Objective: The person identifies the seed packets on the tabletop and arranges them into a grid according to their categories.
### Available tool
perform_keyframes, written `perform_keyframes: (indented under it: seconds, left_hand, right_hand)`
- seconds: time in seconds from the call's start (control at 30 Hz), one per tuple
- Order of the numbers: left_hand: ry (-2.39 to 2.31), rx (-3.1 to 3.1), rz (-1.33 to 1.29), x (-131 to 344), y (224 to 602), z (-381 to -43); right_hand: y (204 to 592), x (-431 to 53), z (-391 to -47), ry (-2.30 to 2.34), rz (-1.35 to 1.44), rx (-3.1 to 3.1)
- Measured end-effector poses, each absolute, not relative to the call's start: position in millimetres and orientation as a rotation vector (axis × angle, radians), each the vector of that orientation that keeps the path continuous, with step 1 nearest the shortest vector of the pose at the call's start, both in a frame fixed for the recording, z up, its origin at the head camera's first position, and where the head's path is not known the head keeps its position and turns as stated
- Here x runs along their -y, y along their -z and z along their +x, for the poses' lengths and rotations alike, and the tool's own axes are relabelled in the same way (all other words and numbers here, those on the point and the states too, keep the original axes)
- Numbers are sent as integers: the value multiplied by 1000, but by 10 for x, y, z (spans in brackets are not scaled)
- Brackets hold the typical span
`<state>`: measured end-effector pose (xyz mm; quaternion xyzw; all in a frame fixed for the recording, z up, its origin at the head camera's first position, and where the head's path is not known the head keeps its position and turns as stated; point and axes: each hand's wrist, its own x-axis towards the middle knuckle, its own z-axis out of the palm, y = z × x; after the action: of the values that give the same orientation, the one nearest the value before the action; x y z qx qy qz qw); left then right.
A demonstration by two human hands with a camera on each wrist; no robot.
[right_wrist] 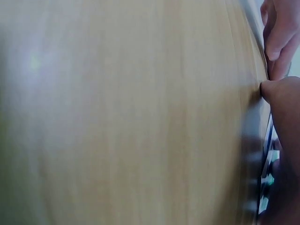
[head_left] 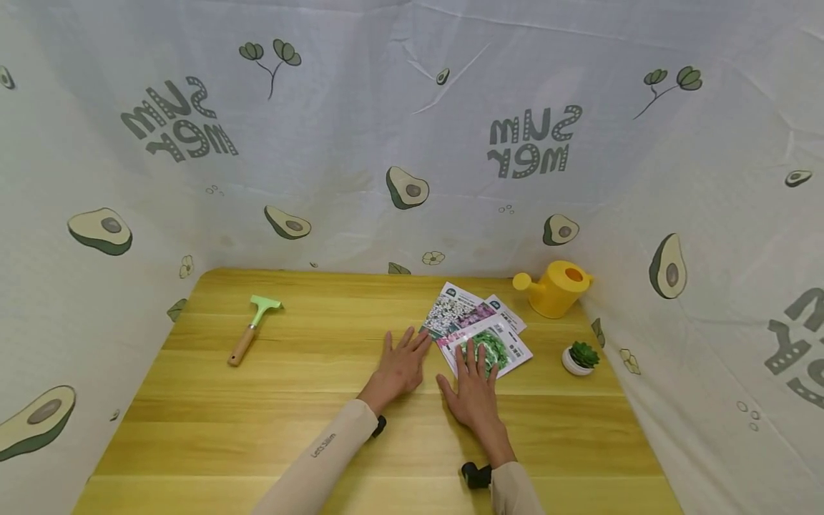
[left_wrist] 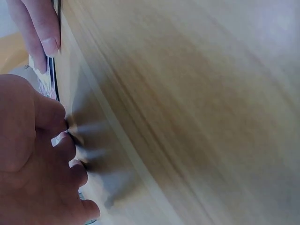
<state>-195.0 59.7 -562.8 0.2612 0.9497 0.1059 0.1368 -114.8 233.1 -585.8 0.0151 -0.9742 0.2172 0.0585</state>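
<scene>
Seed packets lie overlapped in a fan on the wooden table. On top is one with a green leafy picture (head_left: 513,350); under it are a white-flower packet (head_left: 444,312) and a pink-flower packet (head_left: 511,315). My right hand (head_left: 475,400) rests on the leafy packet with its fingers spread and straight. My left hand (head_left: 399,368) lies palm down at the left edge of the pile, fingertips by the white-flower packet. In the left wrist view, fingertips of my left hand (left_wrist: 42,154) meet the tabletop. The right wrist view shows my right hand (right_wrist: 288,117) mostly cut off.
A yellow watering can (head_left: 552,292) stands at the back right corner, with a small potted succulent (head_left: 581,357) in front of it. Toward the left lies a green-headed hand rake or hoe (head_left: 252,329) with a wooden handle. A printed cloth (head_left: 347,143) hangs around the table (head_left: 309,400).
</scene>
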Motion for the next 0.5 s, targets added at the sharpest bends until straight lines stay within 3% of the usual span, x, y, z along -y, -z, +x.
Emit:
perform_keyframes:
  seconds: [0.5]
  left_hand:
    - [-299, -2742, 760, -454, 5558, -1911]
  right_hand:
    - [5850, -2319, -1165, -642, 26, 2998]
